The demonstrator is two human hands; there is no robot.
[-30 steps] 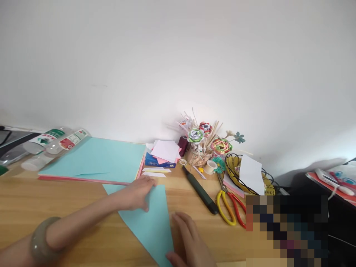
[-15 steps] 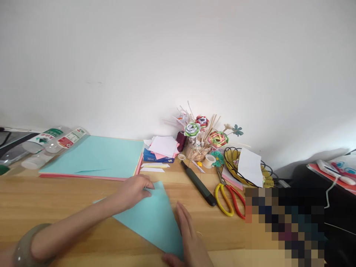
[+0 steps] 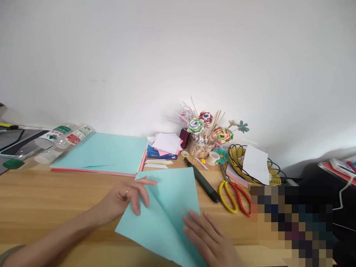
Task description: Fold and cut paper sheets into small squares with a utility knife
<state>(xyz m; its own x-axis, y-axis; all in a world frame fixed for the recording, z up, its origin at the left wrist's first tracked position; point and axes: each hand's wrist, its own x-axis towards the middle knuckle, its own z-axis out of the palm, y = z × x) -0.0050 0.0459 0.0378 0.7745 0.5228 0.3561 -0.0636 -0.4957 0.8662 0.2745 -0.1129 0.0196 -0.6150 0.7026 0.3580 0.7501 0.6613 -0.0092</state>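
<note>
A light blue sheet of paper [image 3: 164,215] lies in front of me, opened out, with a diagonal crease running down its middle. Over its upper left part is my left hand [image 3: 125,200], wearing a ring, its fingers bent but apart and nothing gripped between them. My right hand [image 3: 211,239] rests on the paper's lower right side with the fingers spread. Just past the paper's right edge lies a dark green cutter [image 3: 204,183].
Yellow-and-red-handled scissors [image 3: 235,196] and a yellow basket [image 3: 274,177] stand to the right. Paper flowers [image 3: 222,135] are behind. A blue paper stack [image 3: 111,152] and plastic bottles [image 3: 55,139] lie at the left. Part of the lower right is pixelated.
The folded blue paper has been opened into a wider sheet. My left hand has let go of its edge and moved left. My right hand has shifted right and spread its fingers. The view has turned slightly.
</note>
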